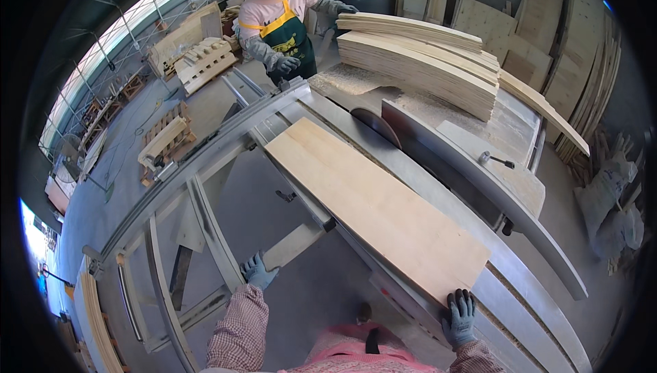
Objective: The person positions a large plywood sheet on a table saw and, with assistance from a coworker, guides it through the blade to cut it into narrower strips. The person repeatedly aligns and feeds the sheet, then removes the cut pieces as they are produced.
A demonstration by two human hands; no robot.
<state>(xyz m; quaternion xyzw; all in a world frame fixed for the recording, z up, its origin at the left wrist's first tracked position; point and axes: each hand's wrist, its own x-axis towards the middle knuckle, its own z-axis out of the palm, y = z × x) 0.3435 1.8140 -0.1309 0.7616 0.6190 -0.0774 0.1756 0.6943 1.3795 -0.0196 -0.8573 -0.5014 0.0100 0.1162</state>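
A long plywood board point(383, 209) lies across the metal table of a panel saw, its near end toward me. My right hand point(460, 318), in a grey-blue glove with dark fingertips, rests against that near end, fingers stretched out. On the left, my gloved left hand point(259, 272) is closed over the end of a flat pale bar point(295, 246) on the saw's side frame; the undersides of its fingers are hidden. The round saw blade point(376, 126) stands beyond the board, beside the long fence point(479, 171).
A co-worker in a green apron point(294, 37) stands across the saw, one gloved hand on a stack of curved plywood strips point(417, 65). One strip point(544, 109) juts to the right. Pallets point(168, 140) stand on the left floor; sheets lean at the back right.
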